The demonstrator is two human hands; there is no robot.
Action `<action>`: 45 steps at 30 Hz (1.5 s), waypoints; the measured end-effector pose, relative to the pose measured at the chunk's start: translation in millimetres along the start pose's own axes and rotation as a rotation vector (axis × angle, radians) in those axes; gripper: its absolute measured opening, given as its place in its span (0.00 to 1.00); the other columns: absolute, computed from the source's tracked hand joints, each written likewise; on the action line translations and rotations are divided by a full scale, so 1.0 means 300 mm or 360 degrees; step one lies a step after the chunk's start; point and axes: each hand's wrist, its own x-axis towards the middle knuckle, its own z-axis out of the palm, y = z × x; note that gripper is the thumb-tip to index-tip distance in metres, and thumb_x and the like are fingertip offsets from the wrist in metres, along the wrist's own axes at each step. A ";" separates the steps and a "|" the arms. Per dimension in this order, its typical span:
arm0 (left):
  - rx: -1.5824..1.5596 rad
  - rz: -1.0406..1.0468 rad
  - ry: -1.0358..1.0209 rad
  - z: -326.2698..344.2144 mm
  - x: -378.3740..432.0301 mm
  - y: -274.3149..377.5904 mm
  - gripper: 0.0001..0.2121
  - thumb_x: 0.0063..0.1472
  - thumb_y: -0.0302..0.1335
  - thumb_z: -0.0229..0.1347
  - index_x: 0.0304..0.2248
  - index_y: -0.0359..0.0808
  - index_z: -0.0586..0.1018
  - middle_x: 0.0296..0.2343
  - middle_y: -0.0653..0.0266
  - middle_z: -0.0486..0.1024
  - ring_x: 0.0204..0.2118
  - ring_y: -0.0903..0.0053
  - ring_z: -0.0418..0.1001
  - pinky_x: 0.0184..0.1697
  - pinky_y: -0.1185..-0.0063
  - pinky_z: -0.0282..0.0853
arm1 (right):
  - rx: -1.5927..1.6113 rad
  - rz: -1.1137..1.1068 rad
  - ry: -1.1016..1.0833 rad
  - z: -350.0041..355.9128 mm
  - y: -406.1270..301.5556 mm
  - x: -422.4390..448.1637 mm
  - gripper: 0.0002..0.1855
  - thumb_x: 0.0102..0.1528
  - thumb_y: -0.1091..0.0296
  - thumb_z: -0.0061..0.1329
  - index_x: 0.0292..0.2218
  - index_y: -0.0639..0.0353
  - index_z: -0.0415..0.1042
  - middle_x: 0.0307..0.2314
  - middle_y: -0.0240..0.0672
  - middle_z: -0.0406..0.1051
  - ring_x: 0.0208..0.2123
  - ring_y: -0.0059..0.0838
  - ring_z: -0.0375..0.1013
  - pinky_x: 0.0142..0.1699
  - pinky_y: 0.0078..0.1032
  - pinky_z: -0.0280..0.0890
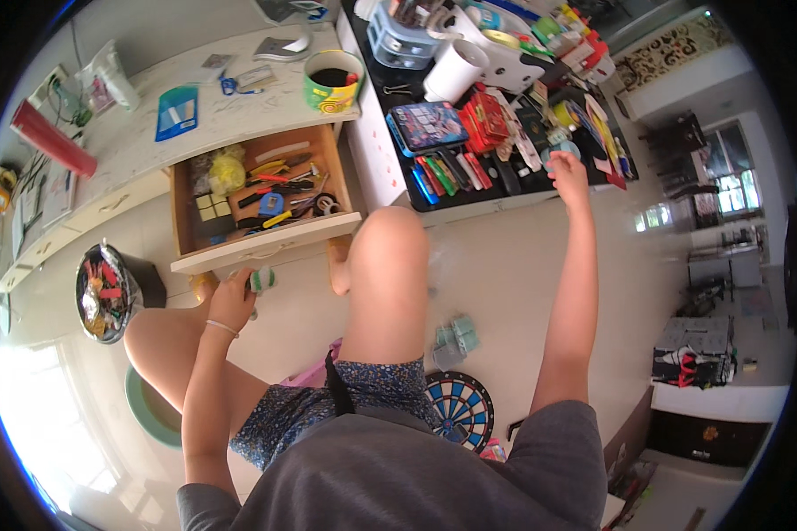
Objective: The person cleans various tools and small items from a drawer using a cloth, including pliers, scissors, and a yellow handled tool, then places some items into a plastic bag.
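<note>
My left hand (232, 302) is in front of the pulled-out wooden drawer, shut on a small green-and-white object (262, 279). Tape rolls, a blue tape measure (271, 204), pliers, cutters and a yellow wrapped bundle (227, 174) lie in the drawer (265, 246). My right hand (569, 178) reaches over the front edge of the black tabletop (538, 184), its fingers at a round light-blue item (563, 149); whether it grips this item is unclear. Left of that hand are a printed tin box (432, 126), red boxes (483, 123) and a row of coloured lighters or similar small sticks (442, 174).
A full waste bin (147, 279) stands left of the drawer. The marbled desk (239, 119) holds a green-yellow tin (333, 83) and a blue pouch (177, 114). A paper roll (456, 70) stands on the black tabletop. A dartboard (461, 405) and a green basin (147, 415) are on the floor.
</note>
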 end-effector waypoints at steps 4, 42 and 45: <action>0.0112 0.0114 -0.0263 0.035 -0.021 -0.041 0.11 0.46 0.20 0.47 0.33 0.33 0.71 0.27 0.50 0.71 0.33 0.57 0.68 0.37 0.67 0.63 | -0.0129 0.0106 -0.0225 -0.044 0.226 -0.022 0.11 0.50 0.65 0.43 0.33 0.61 0.69 0.24 0.29 0.70 0.23 0.16 0.66 0.25 0.14 0.60; 0.0251 -0.0045 -0.0742 0.140 -0.075 -0.228 0.12 0.45 0.20 0.51 0.33 0.31 0.72 0.32 0.49 0.70 0.34 0.57 0.69 0.38 0.72 0.64 | 0.0015 0.1392 -0.0958 0.634 1.424 -1.367 0.09 0.49 0.64 0.42 0.32 0.55 0.68 0.21 0.31 0.69 0.21 0.25 0.69 0.25 0.27 0.65; 0.0037 0.0075 -0.0733 0.200 -0.070 -0.271 0.13 0.44 0.18 0.51 0.34 0.31 0.71 0.32 0.50 0.68 0.35 0.58 0.68 0.39 0.74 0.64 | 0.0082 0.0870 -0.0935 0.670 1.601 -1.418 0.10 0.49 0.64 0.43 0.34 0.55 0.67 0.23 0.31 0.68 0.24 0.27 0.70 0.28 0.29 0.65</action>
